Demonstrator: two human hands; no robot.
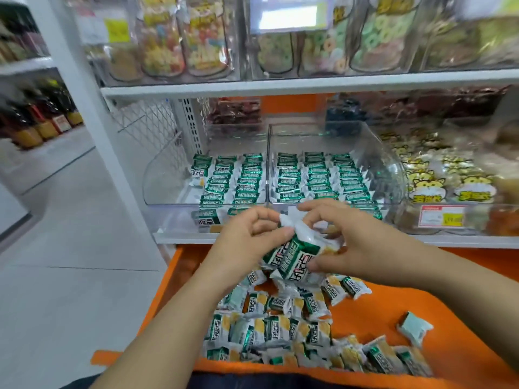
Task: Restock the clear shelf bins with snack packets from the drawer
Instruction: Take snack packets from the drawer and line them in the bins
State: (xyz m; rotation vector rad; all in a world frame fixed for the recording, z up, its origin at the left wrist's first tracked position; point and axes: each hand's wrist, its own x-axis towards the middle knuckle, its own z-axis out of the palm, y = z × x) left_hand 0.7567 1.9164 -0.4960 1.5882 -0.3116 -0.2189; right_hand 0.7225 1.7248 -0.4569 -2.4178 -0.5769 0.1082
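Observation:
Both hands hold a small bunch of green-and-white snack packets [292,255] just above the open orange drawer [376,313]. My left hand [247,237] grips the bunch from the left, thumb on top. My right hand [348,242] pinches it from the right, fingers at the white top edge and thumb low on the wrapper. Below lie several loose packets [280,327] in the drawer. Straight ahead sit two clear shelf bins, the left bin [157,178] and the right bin [393,175], each lined with rows of the same packets.
A lone packet [415,328] lies apart at the drawer's right. To the right of the bins stands a bin of yellow cartoon-print snacks [446,178] with a price tag [442,217]. Jars of sweets [207,37] fill the upper shelf. Grey aisle floor [70,234] lies left.

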